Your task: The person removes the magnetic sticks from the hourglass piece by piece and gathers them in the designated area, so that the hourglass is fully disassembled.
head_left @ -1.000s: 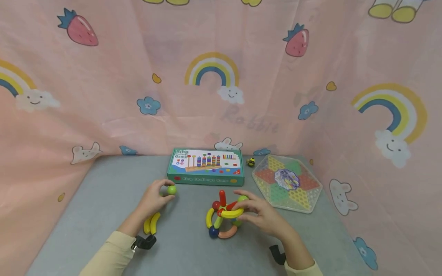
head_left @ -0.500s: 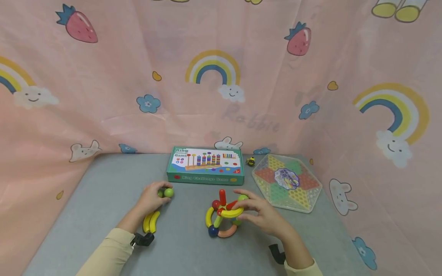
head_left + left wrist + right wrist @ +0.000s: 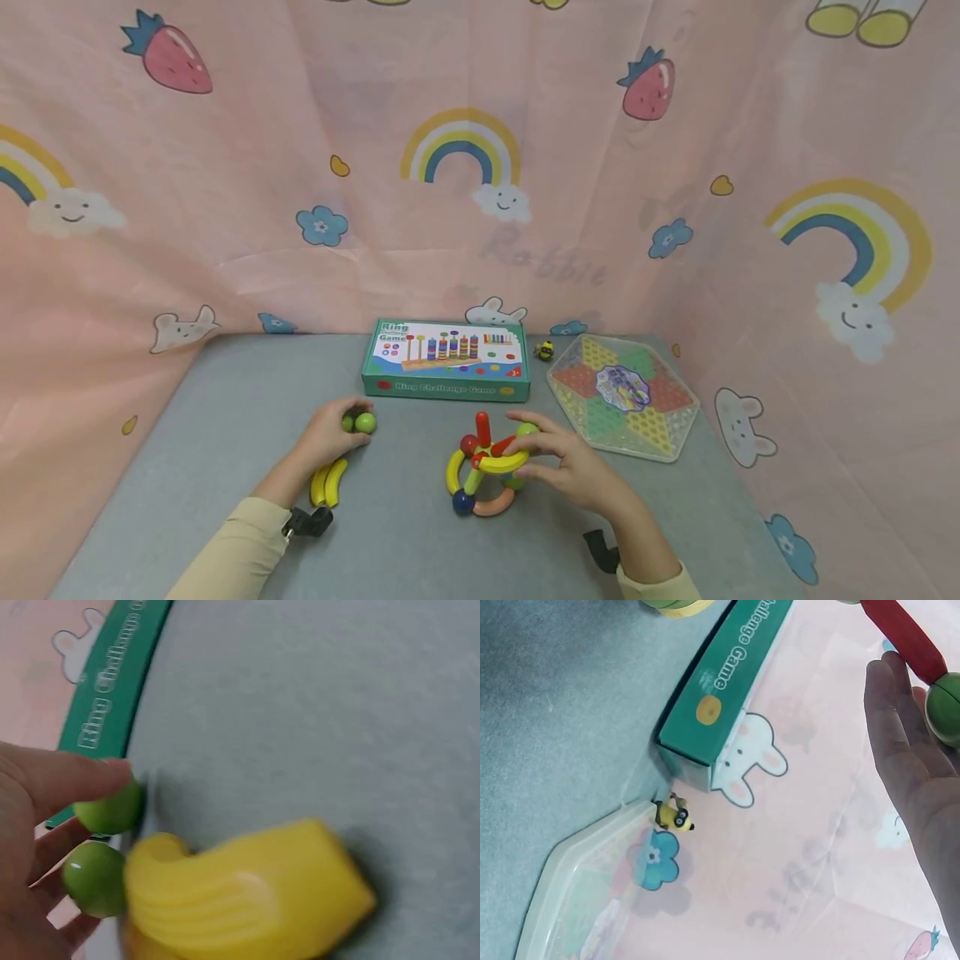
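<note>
My left hand (image 3: 324,435) pinches a green ball (image 3: 365,423) between thumb and fingers, low over the tabletop. A second green ball (image 3: 94,879) lies right beside it, close to my fingers in the left wrist view. Two yellow curved sticks (image 3: 327,483) lie side by side below that hand. My right hand (image 3: 573,468) holds a ball-and-stick building toy (image 3: 504,463) at its right side, by a green ball and a yellow curved stick. Red rods, a red ball, a dark blue ball and an orange curved stick belong to it. The right wrist view catches only a red rod (image 3: 905,637) and green ball (image 3: 946,709).
A green Ring Challenge Game box (image 3: 446,360) sits at the back middle. Right of it are a small bee figure (image 3: 545,351) and a hexagonal Chinese checkers case (image 3: 624,398). A pink printed cloth (image 3: 465,267) hangs behind the grey table (image 3: 405,542).
My left hand has brought its green ball slightly left and down, beside the second green ball, which has come into sight. My right hand and the building toy have stayed in place.
</note>
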{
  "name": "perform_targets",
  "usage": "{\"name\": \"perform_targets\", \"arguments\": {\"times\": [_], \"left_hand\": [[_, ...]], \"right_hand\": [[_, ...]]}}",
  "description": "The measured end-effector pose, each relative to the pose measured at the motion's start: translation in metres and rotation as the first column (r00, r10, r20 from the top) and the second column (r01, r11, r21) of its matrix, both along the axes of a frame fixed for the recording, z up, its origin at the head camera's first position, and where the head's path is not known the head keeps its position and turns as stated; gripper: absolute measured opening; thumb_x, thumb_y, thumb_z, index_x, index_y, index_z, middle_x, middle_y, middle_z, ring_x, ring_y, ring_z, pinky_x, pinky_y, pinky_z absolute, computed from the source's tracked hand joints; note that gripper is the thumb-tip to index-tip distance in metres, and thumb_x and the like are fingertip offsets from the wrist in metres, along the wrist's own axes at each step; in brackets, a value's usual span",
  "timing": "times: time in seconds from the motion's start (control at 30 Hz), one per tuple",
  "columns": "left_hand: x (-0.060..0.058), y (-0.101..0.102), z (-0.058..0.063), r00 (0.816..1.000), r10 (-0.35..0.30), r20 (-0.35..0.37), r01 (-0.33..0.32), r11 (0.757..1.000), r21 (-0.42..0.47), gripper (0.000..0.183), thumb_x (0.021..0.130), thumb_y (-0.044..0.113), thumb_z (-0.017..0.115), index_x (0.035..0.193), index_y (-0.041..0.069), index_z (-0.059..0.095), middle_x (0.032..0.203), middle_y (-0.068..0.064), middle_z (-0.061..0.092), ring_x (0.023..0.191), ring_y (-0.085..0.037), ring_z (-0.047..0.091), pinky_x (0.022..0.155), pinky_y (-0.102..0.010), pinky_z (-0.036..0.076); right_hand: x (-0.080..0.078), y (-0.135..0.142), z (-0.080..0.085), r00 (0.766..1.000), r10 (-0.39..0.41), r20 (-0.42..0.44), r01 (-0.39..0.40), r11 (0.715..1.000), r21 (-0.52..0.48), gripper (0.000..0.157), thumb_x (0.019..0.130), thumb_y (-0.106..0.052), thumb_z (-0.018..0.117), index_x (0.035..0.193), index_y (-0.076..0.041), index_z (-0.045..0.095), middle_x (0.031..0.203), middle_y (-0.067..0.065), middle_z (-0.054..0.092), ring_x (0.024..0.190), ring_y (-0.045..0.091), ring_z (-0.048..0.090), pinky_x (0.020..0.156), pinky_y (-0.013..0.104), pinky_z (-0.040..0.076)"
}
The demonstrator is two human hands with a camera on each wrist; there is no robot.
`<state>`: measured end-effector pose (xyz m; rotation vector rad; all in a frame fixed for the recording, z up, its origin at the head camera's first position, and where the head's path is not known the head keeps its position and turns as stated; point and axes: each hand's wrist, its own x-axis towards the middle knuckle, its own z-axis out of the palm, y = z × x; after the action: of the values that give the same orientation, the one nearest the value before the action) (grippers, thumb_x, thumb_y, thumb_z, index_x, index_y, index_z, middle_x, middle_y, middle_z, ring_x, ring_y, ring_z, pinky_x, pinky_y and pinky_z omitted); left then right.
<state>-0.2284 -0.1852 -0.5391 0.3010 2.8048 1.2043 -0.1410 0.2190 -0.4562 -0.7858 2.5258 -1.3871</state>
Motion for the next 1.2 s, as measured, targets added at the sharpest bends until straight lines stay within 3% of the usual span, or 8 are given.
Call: {"name": "perform_targets", "arguments": {"times": [0.17,0.33,0.43,0.53,0.73,0.93,1.07,1.2], "left_hand": [[0.01,0.01,0.02,0.998,0.03,-0.06,-0.023,0.994,0.107,0.05,0.089,0.017,0.077,0.135,0.011,0.06,0.141,-0.017,0.056,0.133,-0.039,0.048,0.109,-0.062,0.039],[0.026,0.042,0.034,0.99,-0.027,-0.141,0.057,0.975,0.215,0.048,0.089,0.014,0.077,0.134,0.009,0.06,0.127,-0.016,0.064,0.107,-0.026,0.062,0.095,-0.05,0.052],[0.04,0.064,0.03,0.994,-0.106,-0.031,0.11,0.969,0.223,0.054,0.089,0.016,0.077,0.138,0.007,0.056,0.125,-0.016,0.063,0.094,-0.016,0.065,0.083,-0.036,0.057],[0.053,0.082,0.019,0.974,-0.203,0.102,0.181,0.965,0.189,0.061,0.089,0.02,0.078,0.142,0.005,0.051,0.126,-0.015,0.062,0.086,-0.011,0.065,0.073,-0.026,0.056],[0.07,0.108,0.004,0.942,-0.272,0.195,0.247,0.958,0.144,0.076,0.083,0.033,0.082,0.145,0.006,0.048,0.125,-0.012,0.059,0.076,-0.011,0.062,0.062,-0.026,0.052],[0.074,0.124,-0.003,0.955,-0.224,0.195,0.212,0.974,0.078,0.084,0.079,0.038,0.086,0.147,0.009,0.047,0.129,-0.01,0.055,0.076,-0.012,0.055,0.062,-0.025,0.049],[0.073,0.126,-0.005,0.954,-0.222,0.201,0.21,0.974,0.082,0.082,0.079,0.037,0.086,0.147,0.01,0.048,0.127,-0.009,0.054,0.077,-0.012,0.055,0.062,-0.025,0.049],[0.074,0.125,-0.005,0.953,-0.231,0.198,0.219,0.972,0.08,0.081,0.08,0.038,0.085,0.146,0.011,0.048,0.122,-0.006,0.054,0.077,-0.013,0.055,0.061,-0.025,0.049]], "right_hand": [[0.0,-0.001,-0.001,1.0,0.003,0.003,-0.003,1.0,-0.008,0.024,0.09,-0.029,0.074,0.114,-0.024,0.074,0.156,0.007,0.045,0.142,0.036,0.043,0.104,0.039,0.048],[0.0,-0.002,-0.001,0.999,-0.013,0.029,0.014,1.0,-0.027,0.036,0.089,-0.029,0.076,0.124,-0.021,0.071,0.156,0.0,0.044,0.14,0.034,0.044,0.098,0.033,0.051],[0.0,-0.002,-0.002,0.999,0.003,0.044,0.001,0.997,-0.073,0.039,0.091,-0.025,0.075,0.129,-0.019,0.068,0.157,0.003,0.043,0.137,0.032,0.049,0.099,0.033,0.053],[0.0,-0.002,-0.004,0.998,0.042,0.056,-0.035,0.991,-0.132,0.039,0.094,-0.015,0.07,0.132,-0.015,0.064,0.158,0.01,0.041,0.133,0.033,0.055,0.102,0.036,0.052],[-0.002,-0.003,-0.003,0.996,0.053,0.078,-0.042,0.99,-0.133,0.039,0.097,-0.009,0.065,0.136,-0.015,0.061,0.158,0.012,0.04,0.131,0.033,0.057,0.102,0.037,0.051],[-0.002,-0.001,-0.009,0.991,-0.031,0.132,0.016,0.993,0.114,0.03,0.091,-0.02,0.076,0.119,-0.013,0.067,0.125,0.01,0.065,0.104,0.025,0.066,0.083,0.032,0.057],[0.005,-0.001,-0.025,0.971,-0.047,0.235,-0.037,0.939,0.341,0.032,0.08,-0.03,0.086,0.103,-0.015,0.069,0.098,0.0,0.067,0.085,0.016,0.058,0.069,0.029,0.049],[0.017,-0.007,-0.041,0.969,-0.043,0.242,-0.079,0.877,0.474,0.037,0.069,-0.037,0.092,0.096,-0.027,0.068,0.103,-0.008,0.063,0.093,0.015,0.053,0.079,0.035,0.049]]}}
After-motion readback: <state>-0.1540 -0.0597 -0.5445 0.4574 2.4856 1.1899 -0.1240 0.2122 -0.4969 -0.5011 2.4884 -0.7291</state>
